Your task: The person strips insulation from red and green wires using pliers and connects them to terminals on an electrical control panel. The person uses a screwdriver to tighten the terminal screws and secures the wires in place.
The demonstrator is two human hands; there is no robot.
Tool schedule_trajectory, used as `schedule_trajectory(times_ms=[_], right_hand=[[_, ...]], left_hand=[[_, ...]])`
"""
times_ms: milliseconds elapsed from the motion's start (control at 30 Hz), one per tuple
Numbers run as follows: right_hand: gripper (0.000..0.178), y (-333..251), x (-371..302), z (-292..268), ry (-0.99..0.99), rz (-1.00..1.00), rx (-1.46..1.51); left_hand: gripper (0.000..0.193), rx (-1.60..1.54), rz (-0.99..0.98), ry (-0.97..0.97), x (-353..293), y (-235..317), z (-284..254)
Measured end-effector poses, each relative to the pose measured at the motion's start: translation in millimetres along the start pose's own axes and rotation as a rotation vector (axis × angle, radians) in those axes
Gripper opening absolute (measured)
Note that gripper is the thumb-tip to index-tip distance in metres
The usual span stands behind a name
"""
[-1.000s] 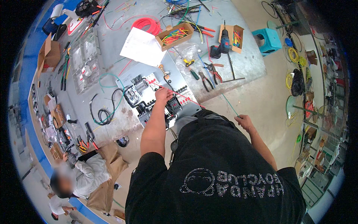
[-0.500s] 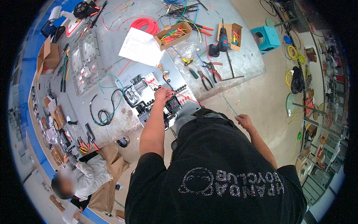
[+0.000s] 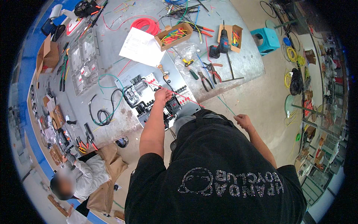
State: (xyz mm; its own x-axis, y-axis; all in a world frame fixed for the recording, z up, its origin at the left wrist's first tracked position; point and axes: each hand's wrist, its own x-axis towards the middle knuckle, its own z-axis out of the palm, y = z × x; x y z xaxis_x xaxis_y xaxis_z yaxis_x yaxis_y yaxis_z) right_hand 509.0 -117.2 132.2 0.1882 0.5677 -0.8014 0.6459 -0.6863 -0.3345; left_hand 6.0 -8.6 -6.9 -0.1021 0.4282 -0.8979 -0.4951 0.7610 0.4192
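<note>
My left hand (image 3: 163, 96) is over the metal mounting plate (image 3: 179, 74), its fingers pinched on a thin red wire (image 3: 186, 98). That wire slants from the red-and-white breakers (image 3: 151, 80) toward the plate's near edge. Black contactors, switches and black wires crowd the plate around this hand. Off to the right, beyond the table edge, my right hand (image 3: 244, 122) is closed on one end of a green wire (image 3: 226, 105). The wire's other end points up and left, free in the air.
Pliers (image 3: 205, 81), a cordless drill (image 3: 223, 41) and a box of coloured sleeves (image 3: 173, 35) lie on the table. White papers (image 3: 141, 46) overlap the plate's far edge. A teal stool (image 3: 265, 41) stands at right. Another person (image 3: 84, 175) sits at lower left.
The green wire's free end has swung up and to the left, and my right hand has shifted slightly left. My left hand stays almost where it was.
</note>
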Motion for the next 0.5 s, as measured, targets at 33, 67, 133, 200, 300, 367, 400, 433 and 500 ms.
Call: schedule_trajectory(times_ms=[33,67,133,200,300,367,400,433,500], right_hand=[[0.040,0.4,-0.5,0.1,-0.001,0.012,0.002],[0.040,0.8,-0.8,0.3,0.002,0.008,-0.002],[0.039,0.7,-0.9,0.4,0.008,0.000,-0.010],[0.038,-0.5,0.0,0.3,0.004,-0.008,-0.001],[0.038,-0.6,1.5,0.9,0.003,-0.019,-0.002],[0.038,-4.5,1.4,0.9,-0.006,-0.016,0.008],[0.038,-6.2,1.0,1.1,-0.015,-0.007,0.020],[0.038,-6.5,0.6,1.1,-0.023,0.002,0.032],[0.037,-5.6,1.6,2.1,-0.016,-0.003,0.029]], left_hand=[[0.013,0.003,0.001,-0.001,0.5,-0.5,-0.4],[0.014,0.009,-0.002,-0.007,1.2,-0.6,-0.8],[0.016,0.022,-0.009,-0.019,3.7,-0.8,-1.8],[0.017,0.019,-0.011,-0.016,6.7,-2.4,-2.1],[0.017,0.017,-0.015,-0.030,9.3,-4.0,-2.5],[0.017,0.018,-0.016,-0.035,9.3,-3.8,-2.6],[0.018,0.020,-0.017,-0.035,9.2,-3.9,-2.5],[0.018,0.022,-0.019,-0.035,8.8,-3.7,-2.2],[0.018,0.024,-0.021,-0.024,8.2,-3.1,-1.7]])
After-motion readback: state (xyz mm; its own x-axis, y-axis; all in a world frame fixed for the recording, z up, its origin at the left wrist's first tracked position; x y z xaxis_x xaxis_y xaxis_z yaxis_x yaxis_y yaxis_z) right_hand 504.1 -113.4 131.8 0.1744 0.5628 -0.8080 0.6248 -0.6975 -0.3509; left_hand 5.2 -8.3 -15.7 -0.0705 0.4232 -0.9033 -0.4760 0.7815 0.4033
